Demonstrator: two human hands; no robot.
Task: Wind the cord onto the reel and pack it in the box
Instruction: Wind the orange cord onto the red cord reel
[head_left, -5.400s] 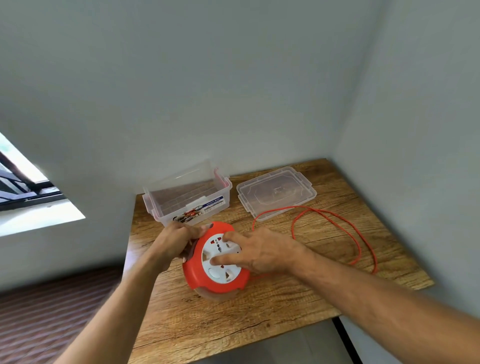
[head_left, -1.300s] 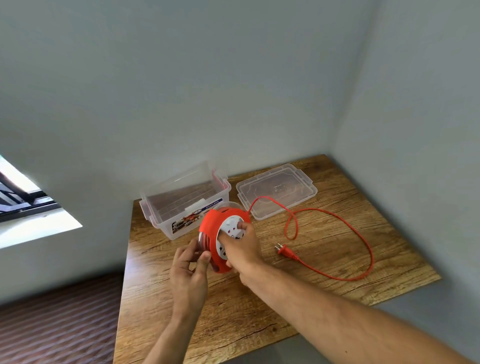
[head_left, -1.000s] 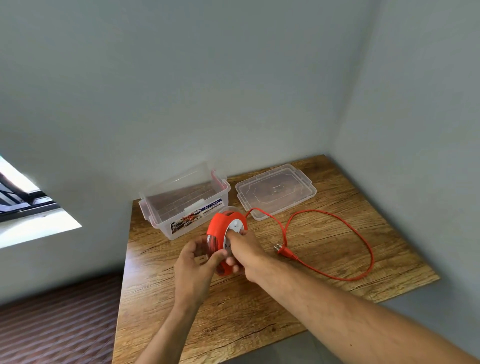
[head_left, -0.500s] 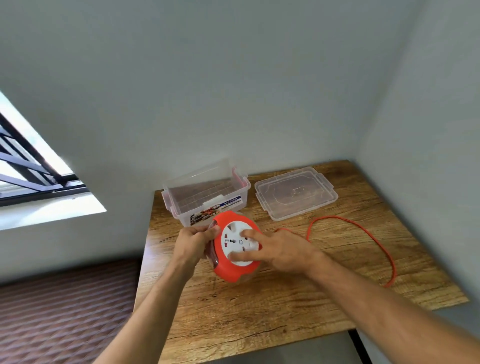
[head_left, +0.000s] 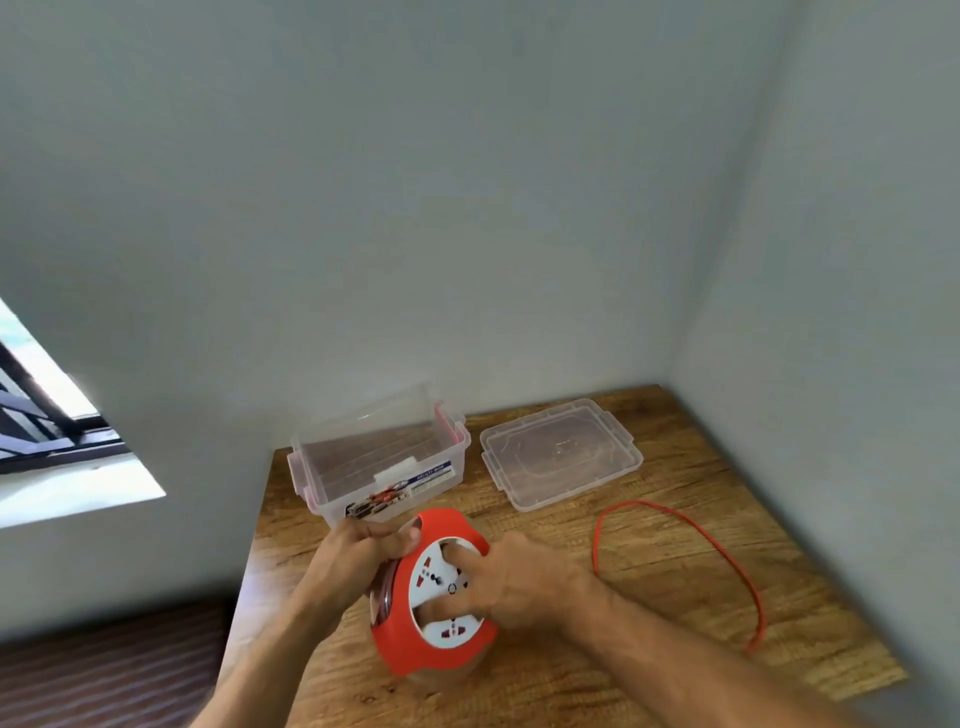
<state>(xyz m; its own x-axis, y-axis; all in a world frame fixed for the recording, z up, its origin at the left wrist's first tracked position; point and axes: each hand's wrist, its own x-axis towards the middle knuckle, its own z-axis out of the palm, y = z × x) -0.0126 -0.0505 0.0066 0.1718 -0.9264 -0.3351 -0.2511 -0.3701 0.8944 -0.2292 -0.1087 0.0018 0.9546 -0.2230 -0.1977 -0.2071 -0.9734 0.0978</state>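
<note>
An orange cord reel (head_left: 410, 649) with a white socket face stands tilted near the table's front left. My left hand (head_left: 358, 551) grips its upper left rim. My right hand (head_left: 509, 582) lies over the white face with fingers pressed into it. The loose orange cord (head_left: 727, 551) loops across the table to the right; its plug end is hidden behind my right arm. The clear plastic box (head_left: 379, 462) stands open behind the reel, and nothing lies inside it.
The clear lid (head_left: 561, 452) lies flat to the right of the box. The wooden table (head_left: 649, 525) sits in a corner with walls behind and to the right. A window shows at far left, and striped flooring lies below the table's left edge.
The reel has come down closer to me and tilted its white face up. My right hand's fingers have shifted round on the face. Less loose cord shows than before.
</note>
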